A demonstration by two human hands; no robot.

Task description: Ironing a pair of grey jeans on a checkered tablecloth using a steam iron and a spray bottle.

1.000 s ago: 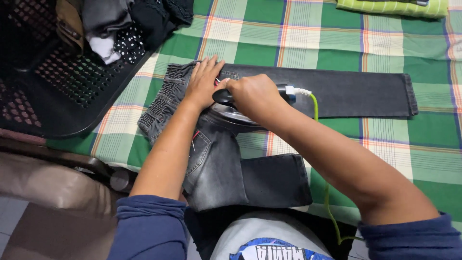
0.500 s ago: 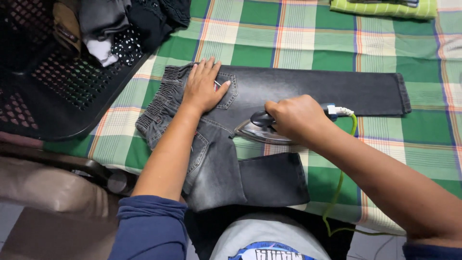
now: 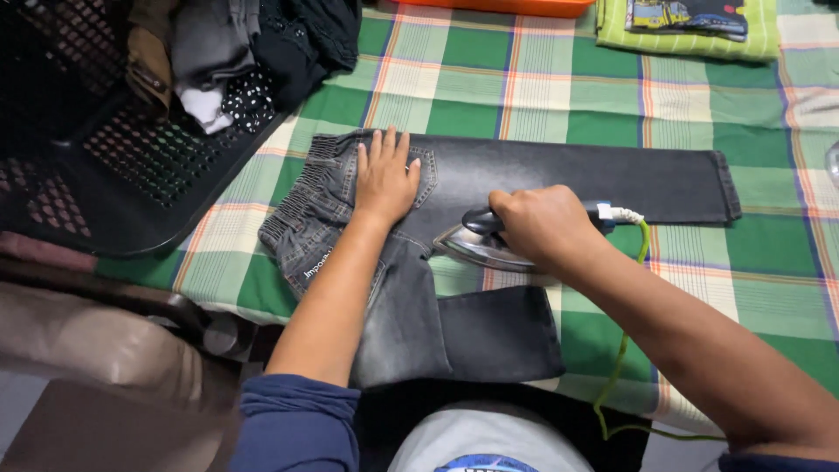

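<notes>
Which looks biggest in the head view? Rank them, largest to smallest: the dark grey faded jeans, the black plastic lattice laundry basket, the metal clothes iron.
1. Black plastic lattice laundry basket and dark grey faded jeans: they look alike in spread; the basket is cut off by the frame edge, so unranked.
2. Metal clothes iron, clearly smallest, partly covered by the right hand.

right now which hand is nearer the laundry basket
Left. The left hand lies flat on the jeans just right of the basket; the right hand grips the iron farther right.
</notes>
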